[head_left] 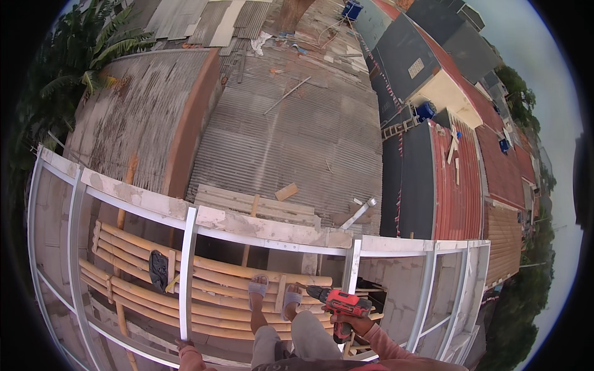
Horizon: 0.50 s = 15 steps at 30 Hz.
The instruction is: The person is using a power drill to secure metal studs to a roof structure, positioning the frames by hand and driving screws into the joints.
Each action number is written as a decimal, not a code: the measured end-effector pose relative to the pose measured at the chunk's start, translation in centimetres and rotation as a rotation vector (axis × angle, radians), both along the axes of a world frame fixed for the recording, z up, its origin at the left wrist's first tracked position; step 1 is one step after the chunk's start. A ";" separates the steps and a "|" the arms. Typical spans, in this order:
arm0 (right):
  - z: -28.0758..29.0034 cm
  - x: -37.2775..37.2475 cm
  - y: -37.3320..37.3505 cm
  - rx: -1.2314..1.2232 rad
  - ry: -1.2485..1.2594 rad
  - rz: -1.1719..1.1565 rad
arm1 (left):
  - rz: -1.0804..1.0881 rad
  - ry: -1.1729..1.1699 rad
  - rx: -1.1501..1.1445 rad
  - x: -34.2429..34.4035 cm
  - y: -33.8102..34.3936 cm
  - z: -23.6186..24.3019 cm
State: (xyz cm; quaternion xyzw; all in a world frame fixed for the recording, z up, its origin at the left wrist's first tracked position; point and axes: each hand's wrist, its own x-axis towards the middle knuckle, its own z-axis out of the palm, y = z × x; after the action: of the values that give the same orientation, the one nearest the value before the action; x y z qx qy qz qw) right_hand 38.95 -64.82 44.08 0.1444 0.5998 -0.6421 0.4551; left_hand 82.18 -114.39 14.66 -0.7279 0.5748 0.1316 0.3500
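Observation:
My right hand is wrapped around the grip of a red and black cordless drill, whose chuck points left above my right foot. At the lower edge, my left hand closes on the near end of a silver metal channel. The far end of that channel meets a long metal rail on top of a block wall. My sandalled feet stand on a platform of bamboo poles below the metal frame. A black bag lies on the poles to the left.
Another upright metal channel stands just beyond the drill. Past the block wall lies a lower corrugated roof, with a loose wood piece on it. Red roofs spread to the right. Gaps open between the bamboo and the wall.

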 end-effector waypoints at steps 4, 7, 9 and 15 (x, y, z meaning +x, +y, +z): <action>-1.3 3.5 -1.1 0.086 0.050 0.182 | -0.576 -0.570 0.436 -2.8 2.1 0.7; 1.0 4.9 -5.3 0.136 0.390 0.305 | -0.465 0.114 0.429 -7.8 7.2 3.0; 0.4 5.8 -6.2 0.187 0.572 0.293 | -0.017 0.630 0.715 -19.9 12.8 13.0; 2.8 7.5 -9.8 0.751 1.243 0.774 | 0.509 0.991 1.233 -33.9 20.7 28.0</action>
State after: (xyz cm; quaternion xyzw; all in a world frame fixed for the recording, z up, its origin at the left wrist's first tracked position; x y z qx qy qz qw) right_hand 46.42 -74.60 46.84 -0.3116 0.9246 -0.1591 0.1505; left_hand 48.25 -93.71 42.70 -0.3711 0.3050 0.8033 0.3521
